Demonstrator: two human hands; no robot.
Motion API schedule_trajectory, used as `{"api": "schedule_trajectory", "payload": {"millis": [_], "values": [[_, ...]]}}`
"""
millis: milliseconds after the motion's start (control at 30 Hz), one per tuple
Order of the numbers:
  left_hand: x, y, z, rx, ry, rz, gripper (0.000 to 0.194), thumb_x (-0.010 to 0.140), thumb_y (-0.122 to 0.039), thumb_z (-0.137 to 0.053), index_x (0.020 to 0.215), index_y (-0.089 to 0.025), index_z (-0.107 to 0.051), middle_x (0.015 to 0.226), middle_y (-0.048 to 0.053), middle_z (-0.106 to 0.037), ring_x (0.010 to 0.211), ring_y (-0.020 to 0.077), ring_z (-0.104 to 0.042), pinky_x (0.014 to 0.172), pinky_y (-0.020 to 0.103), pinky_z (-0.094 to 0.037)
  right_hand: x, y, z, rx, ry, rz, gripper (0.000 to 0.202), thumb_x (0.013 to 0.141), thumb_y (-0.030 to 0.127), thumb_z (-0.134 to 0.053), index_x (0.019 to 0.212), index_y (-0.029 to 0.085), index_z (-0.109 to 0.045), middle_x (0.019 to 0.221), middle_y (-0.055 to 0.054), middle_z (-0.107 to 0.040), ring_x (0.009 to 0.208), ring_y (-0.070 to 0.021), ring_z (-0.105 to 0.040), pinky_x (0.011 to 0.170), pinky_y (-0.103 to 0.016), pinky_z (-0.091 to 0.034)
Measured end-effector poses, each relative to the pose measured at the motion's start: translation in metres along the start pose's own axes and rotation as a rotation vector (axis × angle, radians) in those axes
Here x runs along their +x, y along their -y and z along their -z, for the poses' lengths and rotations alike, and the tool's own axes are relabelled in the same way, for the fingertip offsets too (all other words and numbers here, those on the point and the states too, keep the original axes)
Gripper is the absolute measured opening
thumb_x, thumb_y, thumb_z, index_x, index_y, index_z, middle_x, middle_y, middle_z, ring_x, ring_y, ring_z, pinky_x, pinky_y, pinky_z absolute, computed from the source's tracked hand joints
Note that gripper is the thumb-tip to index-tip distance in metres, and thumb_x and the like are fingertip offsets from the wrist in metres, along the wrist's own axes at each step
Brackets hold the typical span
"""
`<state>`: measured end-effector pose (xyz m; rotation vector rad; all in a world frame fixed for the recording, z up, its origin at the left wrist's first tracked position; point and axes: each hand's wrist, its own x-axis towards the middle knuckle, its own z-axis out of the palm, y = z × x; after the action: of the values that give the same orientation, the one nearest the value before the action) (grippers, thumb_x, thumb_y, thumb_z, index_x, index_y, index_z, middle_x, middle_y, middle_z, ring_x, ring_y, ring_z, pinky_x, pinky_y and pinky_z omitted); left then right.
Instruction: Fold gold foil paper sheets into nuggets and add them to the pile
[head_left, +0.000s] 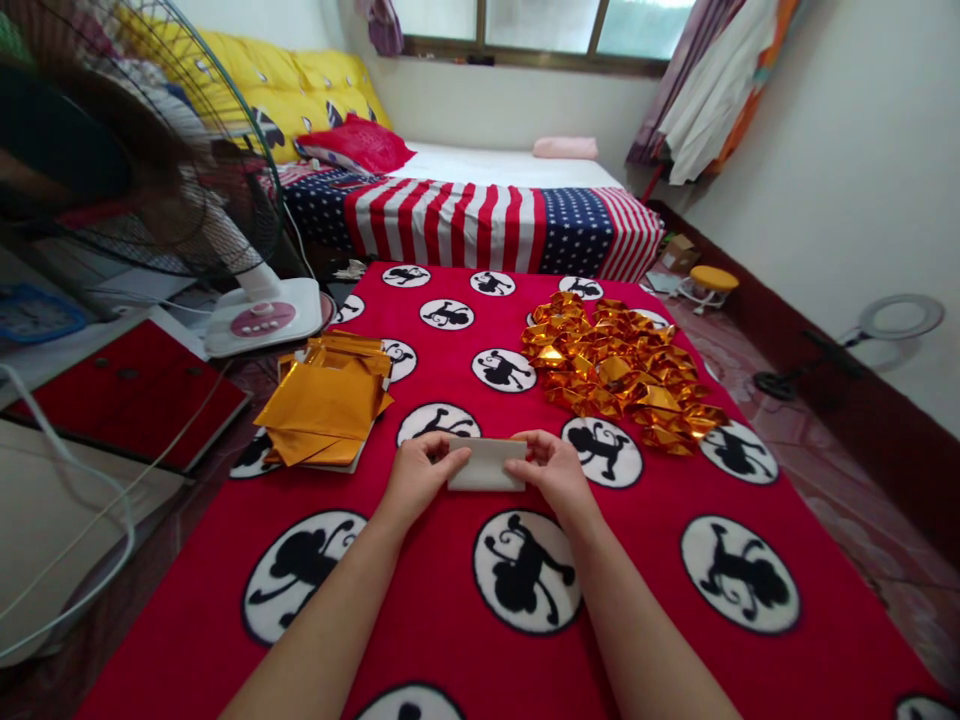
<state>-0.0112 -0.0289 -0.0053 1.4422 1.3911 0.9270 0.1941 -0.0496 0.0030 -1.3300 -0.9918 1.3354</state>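
Note:
Both hands pinch a pale grey, folded sheet of paper [487, 466] above the middle of the red cloth. My left hand [426, 472] grips its left end between thumb and fingers. At the right end, my right hand [551, 465] has the thumb in front and the fingers behind; a sliver of gold shows by those fingertips. To the left of my hands lies an uneven stack of gold foil paper sheets [326, 400]. Beyond my right hand spreads a heap of folded gold foil pieces [615, 365], shiny and creased.
The red cloth [630, 600] bears black monkey figures in white circles. A standing fan [262, 310] is at the left, near a dark red panel [124, 385] and a white cable. Behind is a bed with a flag-patterned cover [457, 220]. A yellow stool [712, 280] stands by the right wall.

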Motion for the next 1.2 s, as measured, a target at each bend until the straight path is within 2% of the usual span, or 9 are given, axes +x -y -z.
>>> {"api": "schedule_trajectory", "payload": {"millis": [100, 200, 333, 933, 1033, 1100, 1200], "values": [[0.000, 0.001, 0.001, -0.068, 0.017, 0.018, 0.034, 0.070, -0.045, -0.070, 0.077, -0.012, -0.070, 0.066, 0.002, -0.064, 0.059, 0.0135, -0.054, 0.057, 0.024, -0.041, -0.001, -0.002, 0.000, -0.072, -0.006, 0.073, 0.025, 0.061, 0.034, -0.078, 0.075, 0.017, -0.068, 0.068, -0.002, -0.067, 0.058, -0.0139, -0.058, 0.056, -0.025, -0.045], [0.000, 0.002, 0.000, -0.062, 0.004, 0.005, 0.034, 0.070, -0.046, -0.071, 0.076, -0.012, -0.070, 0.064, 0.001, -0.062, 0.057, 0.0125, -0.052, 0.055, 0.023, -0.040, 0.000, -0.008, 0.001, -0.149, -0.040, 0.124, 0.027, 0.068, 0.043, -0.072, 0.065, 0.017, -0.065, 0.057, 0.001, -0.060, 0.052, -0.0117, -0.049, 0.049, -0.023, -0.037], [0.000, 0.003, 0.000, -0.037, -0.005, -0.008, 0.034, 0.071, -0.046, -0.071, 0.074, -0.012, -0.070, 0.062, 0.000, -0.061, 0.056, 0.0121, -0.051, 0.054, 0.022, -0.037, 0.001, -0.012, 0.002, -0.218, -0.075, 0.158, 0.030, 0.070, 0.045, -0.070, 0.064, 0.017, -0.064, 0.055, 0.002, -0.055, 0.052, -0.0114, -0.045, 0.048, -0.022, -0.032], [-0.002, 0.004, -0.001, 0.020, -0.041, -0.069, 0.030, 0.075, -0.043, -0.069, 0.076, -0.013, -0.072, 0.061, -0.001, -0.059, 0.058, 0.0121, -0.051, 0.053, 0.022, -0.036, -0.004, -0.011, -0.001, -0.235, -0.117, 0.209, 0.026, 0.074, 0.039, -0.070, 0.062, 0.017, -0.063, 0.057, 0.002, -0.055, 0.055, -0.0117, -0.046, 0.052, -0.023, -0.033], [-0.002, 0.003, -0.002, -0.034, -0.057, -0.101, 0.035, 0.074, -0.045, -0.070, 0.090, -0.014, -0.072, 0.074, 0.002, -0.066, 0.062, 0.0119, -0.054, 0.056, 0.021, -0.040, -0.006, -0.010, -0.003, -0.170, -0.149, 0.207, 0.025, 0.072, 0.038, -0.071, 0.064, 0.017, -0.063, 0.058, 0.002, -0.055, 0.055, -0.0117, -0.047, 0.053, -0.023, -0.035], [-0.002, 0.002, -0.001, -0.121, -0.075, -0.118, 0.048, 0.073, -0.049, -0.071, 0.105, -0.014, -0.069, 0.090, 0.006, -0.069, 0.067, 0.0123, -0.058, 0.060, 0.021, -0.045, -0.007, -0.012, -0.004, -0.100, -0.192, 0.214, 0.022, 0.070, 0.036, -0.074, 0.068, 0.017, -0.064, 0.062, 0.001, -0.059, 0.057, -0.0123, -0.050, 0.055, -0.024, -0.038], [-0.003, 0.000, 0.001, -0.235, -0.089, -0.132, 0.059, 0.080, -0.061, -0.058, 0.115, -0.013, -0.064, 0.104, 0.011, -0.070, 0.071, 0.0133, -0.061, 0.058, 0.021, -0.047, -0.007, -0.015, -0.005, -0.029, -0.245, 0.258, 0.019, 0.065, 0.032, -0.078, 0.072, 0.017, -0.067, 0.066, 0.001, -0.062, 0.061, -0.0130, -0.053, 0.057, -0.024, -0.040]]}}
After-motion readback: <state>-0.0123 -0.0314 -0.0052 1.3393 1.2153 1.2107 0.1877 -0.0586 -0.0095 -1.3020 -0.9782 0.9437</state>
